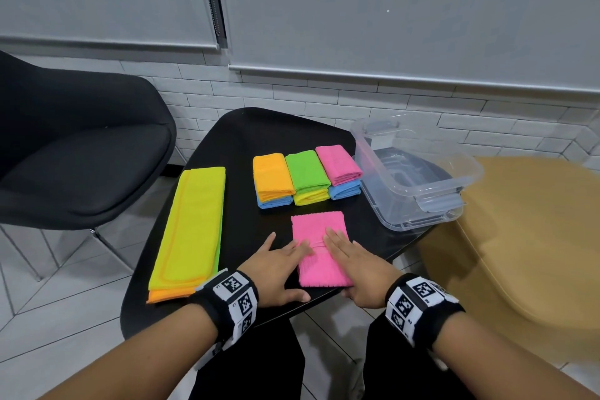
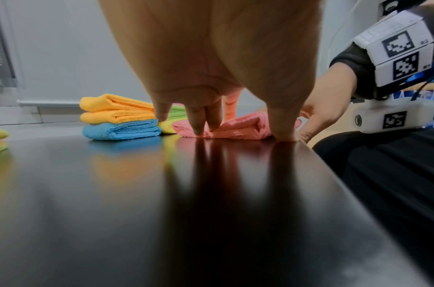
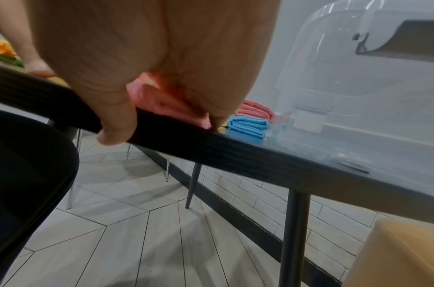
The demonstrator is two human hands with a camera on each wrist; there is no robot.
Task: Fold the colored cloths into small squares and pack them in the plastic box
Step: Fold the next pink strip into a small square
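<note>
Pink cloth (image 1: 319,250) lies under both flat, released hands: left (image 1: 279,265), right (image 1: 355,265).

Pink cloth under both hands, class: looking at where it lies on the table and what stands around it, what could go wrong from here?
1. The pink cloth lies at the table's near edge, and the right hand's thumb already hangs over it; a push could slide the cloth off.
2. The left hand only partly covers the cloth, so the fold may spring open.
3. The plastic box overhangs the right edge; a knock might tip it.
</note>
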